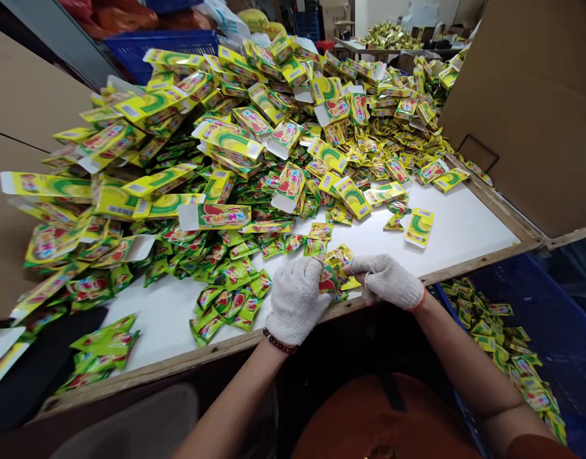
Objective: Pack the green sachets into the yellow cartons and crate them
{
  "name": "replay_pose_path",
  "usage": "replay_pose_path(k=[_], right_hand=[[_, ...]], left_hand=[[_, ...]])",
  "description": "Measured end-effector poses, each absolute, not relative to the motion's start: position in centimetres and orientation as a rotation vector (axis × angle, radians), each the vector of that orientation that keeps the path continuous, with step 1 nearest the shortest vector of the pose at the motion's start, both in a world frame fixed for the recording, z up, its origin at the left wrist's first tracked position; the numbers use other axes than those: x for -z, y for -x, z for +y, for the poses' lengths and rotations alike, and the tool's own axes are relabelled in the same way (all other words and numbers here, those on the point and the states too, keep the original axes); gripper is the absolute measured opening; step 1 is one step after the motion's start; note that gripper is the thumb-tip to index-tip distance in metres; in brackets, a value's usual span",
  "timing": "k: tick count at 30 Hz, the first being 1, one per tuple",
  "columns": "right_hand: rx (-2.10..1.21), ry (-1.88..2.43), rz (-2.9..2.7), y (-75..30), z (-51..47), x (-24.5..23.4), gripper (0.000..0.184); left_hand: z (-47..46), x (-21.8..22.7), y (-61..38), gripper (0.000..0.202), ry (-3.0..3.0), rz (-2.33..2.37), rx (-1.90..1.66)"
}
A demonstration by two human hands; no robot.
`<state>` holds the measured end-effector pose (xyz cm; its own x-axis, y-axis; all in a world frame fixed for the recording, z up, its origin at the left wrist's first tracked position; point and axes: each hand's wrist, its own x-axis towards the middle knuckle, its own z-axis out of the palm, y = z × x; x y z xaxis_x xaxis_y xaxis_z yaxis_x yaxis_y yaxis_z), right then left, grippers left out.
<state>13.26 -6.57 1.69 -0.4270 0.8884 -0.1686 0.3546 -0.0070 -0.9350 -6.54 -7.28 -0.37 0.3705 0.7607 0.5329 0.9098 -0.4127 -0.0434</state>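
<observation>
Both my hands wear white knit gloves and meet at the table's near edge. My left hand point(296, 298) and my right hand point(387, 280) are closed together on a small bunch of green and yellow candy sachets point(335, 273). A loose spread of the same sachets point(226, 293) lies just left of my left hand. A huge heap of yellow-green cartons and sachets point(235, 146) covers the white table point(455, 233) behind them. One small carton point(419, 227) lies alone to the right.
A blue crate point(560, 331) with sachets along its left side sits below the table on the right. A large brown cardboard sheet point(532, 108) leans at the far right. Another blue basket point(149, 46) stands at the back left. More cardboard point(20, 95) is on the left.
</observation>
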Motion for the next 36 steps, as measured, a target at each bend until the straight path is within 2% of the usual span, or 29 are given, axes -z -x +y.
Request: replay_pose_path(k=[2,5,7,11,15,18,22,26,28,30,33,36], right_hand=[[-1.369,1.198,-1.857,-13.5,-6.8,-1.8,0.032],[-0.981,1.116,-1.928,-13.3,-7.3,-1.6,0.03],[-0.881,1.111,-1.983,-12.9,-7.6,-1.3,0.029],[-0.888,1.096,-1.994,-12.1,-7.5,-0.4,0.023],[-0.842,1.139,-1.709,-11.6,-7.2,0.0,0.021],[-0.878,1.046,-1.786,-11.4,-7.3,-0.3,0.013],[-0.98,0.842,-2.028,-11.4,-7.2,-0.9,0.03],[-0.998,0.896,-2.085,-11.4,-6.3,-1.1,0.037],[-0.932,0.977,-2.035,-11.5,-5.9,-1.1,0.025],[-0.836,1.06,-1.881,-11.6,-5.7,-1.0,0.006],[-0.863,1.165,-1.613,-11.6,-6.0,-0.4,0.02],[-1.102,1.15,-1.481,-11.0,-6.6,0.4,0.023]], left_hand=[[-7.2,0.2,6.6,0.035,2.284,-1.475,0.637],[-7.0,0.0,6.5,0.031,2.282,-1.482,0.636],[-6.9,0.0,6.3,0.029,2.303,-1.51,0.625],[-7.0,0.1,5.9,0.032,2.309,-1.612,0.622],[-7.1,-0.2,5.7,0.037,2.246,-1.622,0.721],[-7.1,-0.6,5.6,0.037,2.256,-1.612,0.712],[-7.1,0.0,5.4,0.031,2.339,-1.528,0.78],[-7.6,0.9,5.1,0.047,2.575,-1.489,1.07],[-8.0,0.9,5.3,0.047,2.758,-1.56,1.25],[-8.3,0.9,5.7,0.035,2.829,-1.786,1.495],[-8.4,0.8,6.5,0.025,2.592,-2.173,2.019],[-8.2,0.9,6.9,0.034,2.292,-2.267,2.375]])
